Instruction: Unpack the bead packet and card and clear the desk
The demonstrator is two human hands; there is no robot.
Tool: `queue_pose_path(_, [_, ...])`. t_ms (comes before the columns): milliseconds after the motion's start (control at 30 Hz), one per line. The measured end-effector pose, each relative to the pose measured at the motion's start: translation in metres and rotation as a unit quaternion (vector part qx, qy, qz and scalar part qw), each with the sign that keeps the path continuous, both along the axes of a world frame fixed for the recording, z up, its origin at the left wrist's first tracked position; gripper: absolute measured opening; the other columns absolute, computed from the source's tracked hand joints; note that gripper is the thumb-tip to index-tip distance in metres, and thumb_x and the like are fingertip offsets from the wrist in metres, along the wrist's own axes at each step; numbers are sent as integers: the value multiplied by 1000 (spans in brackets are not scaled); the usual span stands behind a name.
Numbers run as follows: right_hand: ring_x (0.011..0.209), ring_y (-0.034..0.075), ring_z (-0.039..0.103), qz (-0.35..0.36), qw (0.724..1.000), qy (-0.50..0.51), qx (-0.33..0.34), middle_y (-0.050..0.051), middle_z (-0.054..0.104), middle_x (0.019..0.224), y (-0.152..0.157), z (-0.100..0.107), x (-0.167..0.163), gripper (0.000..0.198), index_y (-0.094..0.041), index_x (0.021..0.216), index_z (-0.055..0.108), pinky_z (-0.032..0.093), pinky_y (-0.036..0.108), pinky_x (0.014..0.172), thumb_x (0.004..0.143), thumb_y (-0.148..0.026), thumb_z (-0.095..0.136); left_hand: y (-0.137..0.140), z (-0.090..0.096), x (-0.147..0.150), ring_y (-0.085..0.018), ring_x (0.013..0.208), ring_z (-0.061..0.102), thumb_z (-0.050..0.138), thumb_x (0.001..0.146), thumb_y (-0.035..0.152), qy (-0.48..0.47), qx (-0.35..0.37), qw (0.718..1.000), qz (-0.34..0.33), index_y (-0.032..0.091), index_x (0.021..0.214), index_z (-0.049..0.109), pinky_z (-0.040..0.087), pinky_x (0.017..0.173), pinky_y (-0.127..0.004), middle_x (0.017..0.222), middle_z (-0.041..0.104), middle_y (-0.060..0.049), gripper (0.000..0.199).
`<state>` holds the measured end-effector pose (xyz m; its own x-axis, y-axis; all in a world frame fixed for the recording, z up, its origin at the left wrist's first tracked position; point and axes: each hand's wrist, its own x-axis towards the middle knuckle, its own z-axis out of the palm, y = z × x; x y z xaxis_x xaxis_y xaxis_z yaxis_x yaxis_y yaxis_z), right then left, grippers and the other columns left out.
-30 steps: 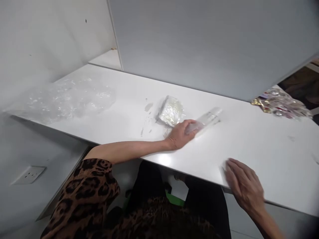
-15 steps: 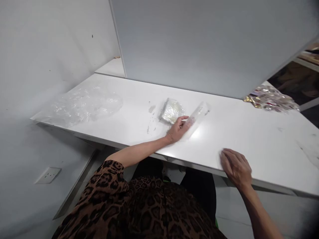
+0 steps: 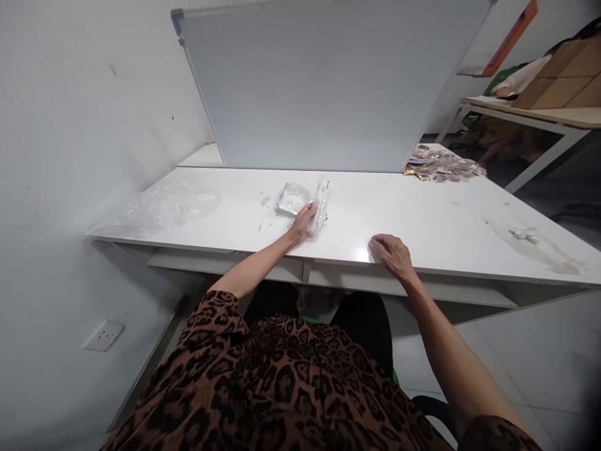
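My left hand [image 3: 303, 223] grips one end of a long clear plastic packet [image 3: 320, 203] that lies on the white table [image 3: 422, 219]. Just left of it sits a small clear bag with pale glittery contents [image 3: 293, 198]. My right hand [image 3: 392, 252] rests palm down on the table's front edge, fingers loosely spread, holding nothing.
Crumpled clear plastic wrap [image 3: 164, 207] lies at the table's left end. A whiteboard [image 3: 319, 88] stands upright along the back edge. A heap of shiny wrapped items [image 3: 444, 166] sits at the back right. Clear scraps [image 3: 526, 235] lie far right. Another table with cardboard boxes [image 3: 558, 88] stands beyond.
The view has pulled back and up, so more of the room shows. My left hand has turned the clear packet from slanting right toward pointing away. My right hand stays at the table edge.
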<state>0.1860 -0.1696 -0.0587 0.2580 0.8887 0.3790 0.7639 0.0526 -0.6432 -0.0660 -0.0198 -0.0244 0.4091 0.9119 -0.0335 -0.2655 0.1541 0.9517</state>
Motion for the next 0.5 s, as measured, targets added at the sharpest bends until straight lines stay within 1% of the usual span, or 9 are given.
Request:
queue_pose_path(67, [96, 30, 65, -15, 996, 84, -20, 12, 74, 100, 5, 5, -4, 38, -21, 94, 71, 50, 47, 89, 85, -54, 55, -5, 4, 4, -17, 85, 73, 48, 103, 32, -62, -69, 994, -54, 14, 137, 53, 57, 80, -30, 98, 75, -10, 38])
queue_pose_path(167, [95, 27, 65, -5, 976, 215, -21, 10, 73, 102, 21, 15, -18, 46, -19, 99, 70, 51, 46, 90, 78, -60, 65, -8, 8, 12, -19, 87, 75, 40, 106, 28, -107, -140, 980, -95, 6, 134, 56, 58, 84, -30, 95, 77, -15, 39])
queue_pose_path(233, [99, 26, 65, 9, 956, 292, -13, 10, 72, 107, 38, 23, -31, 50, -20, 103, 67, 51, 45, 93, 76, -61, 70, -6, 9, 17, -20, 90, 76, 37, 106, 31, -134, -174, 969, -110, 3, 134, 56, 58, 87, -31, 94, 77, -17, 43])
queue_pose_path(300, [98, 24, 66, 21, 930, 367, -17, 9, 71, 110, 58, 32, -47, 53, -21, 107, 64, 53, 42, 91, 74, -62, 73, -2, 11, 21, -23, 91, 76, 33, 107, 41, -162, -194, 958, -133, 3, 134, 56, 59, 90, -35, 94, 77, -18, 52])
queue_pose_path(333, [95, 22, 66, 30, 914, 405, -26, 7, 70, 107, 69, 36, -54, 56, -22, 109, 61, 54, 41, 87, 72, -61, 75, 0, 13, 22, -25, 92, 76, 32, 106, 49, -171, -200, 953, -150, 5, 134, 58, 59, 91, -39, 95, 77, -18, 58])
queue_pose_path(400, [83, 20, 65, 47, 885, 462, -41, 3, 68, 96, 90, 41, -68, 61, -24, 112, 55, 55, 36, 73, 68, -60, 79, 5, 17, 25, -28, 92, 76, 32, 102, 63, -171, -204, 945, -193, 8, 130, 61, 58, 92, -46, 96, 77, -19, 68])
queue_pose_path(433, [77, 18, 63, 54, 878, 473, -43, 1, 66, 90, 99, 43, -74, 65, -25, 113, 53, 53, 33, 66, 66, -59, 81, 8, 19, 25, -29, 91, 75, 36, 101, 65, -161, -202, 942, -215, 9, 127, 64, 58, 92, -48, 96, 77, -18, 67])
queue_pose_path(467, [72, 17, 60, 59, 878, 473, -39, -1, 63, 84, 107, 43, -79, 68, -25, 114, 52, 50, 31, 61, 63, -58, 82, 12, 21, 25, -28, 89, 75, 41, 101, 61, -145, -196, 942, -231, 10, 123, 65, 58, 91, -48, 94, 77, -17, 62])
queue_pose_path(500, [69, 16, 57, 61, 883, 465, -32, -3, 61, 81, 114, 43, -83, 70, -26, 114, 51, 46, 30, 58, 60, -58, 84, 16, 23, 25, -26, 85, 74, 48, 101, 53, -123, -187, 946, -236, 10, 119, 67, 58, 90, -45, 90, 77, -16, 51])
